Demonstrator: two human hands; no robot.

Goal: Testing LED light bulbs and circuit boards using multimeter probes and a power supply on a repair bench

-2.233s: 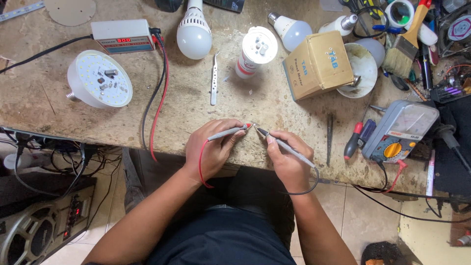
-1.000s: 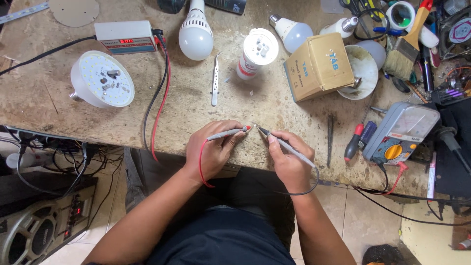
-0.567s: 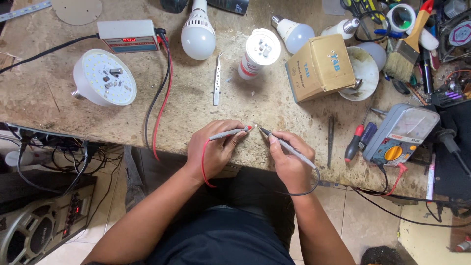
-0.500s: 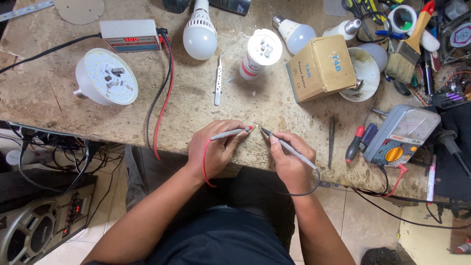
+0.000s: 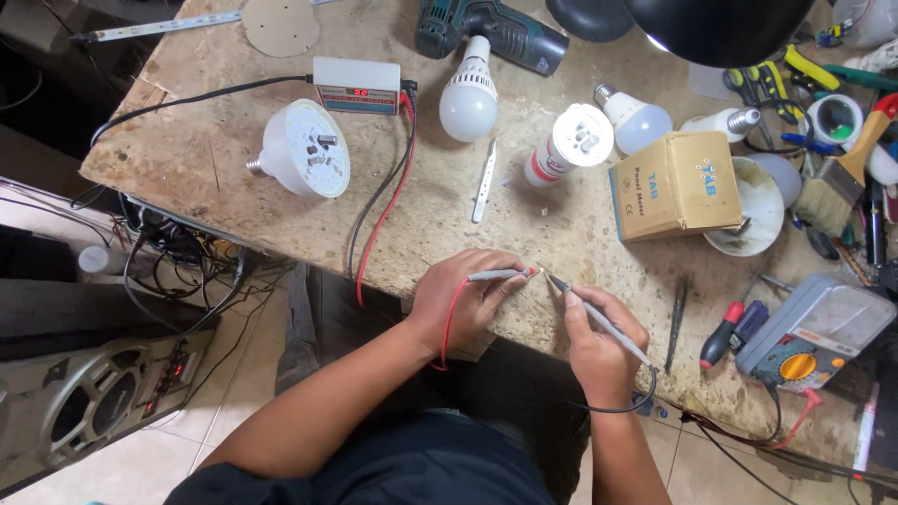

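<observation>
While both hands' fingers grasp probes (image 5: 500,275), the yellow box (image 5: 675,185) sits closed nearby.

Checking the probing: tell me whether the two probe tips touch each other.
Cannot tell. In the head view the red probe tip and black probe tip nearly meet; too small to settle.

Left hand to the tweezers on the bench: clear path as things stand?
Probably yes. The tweezers lie flat on bare benchtop just beyond the left hand, with nothing between them. But that hand holds the red-wired probe, so it would likely have to put it down first.
</observation>
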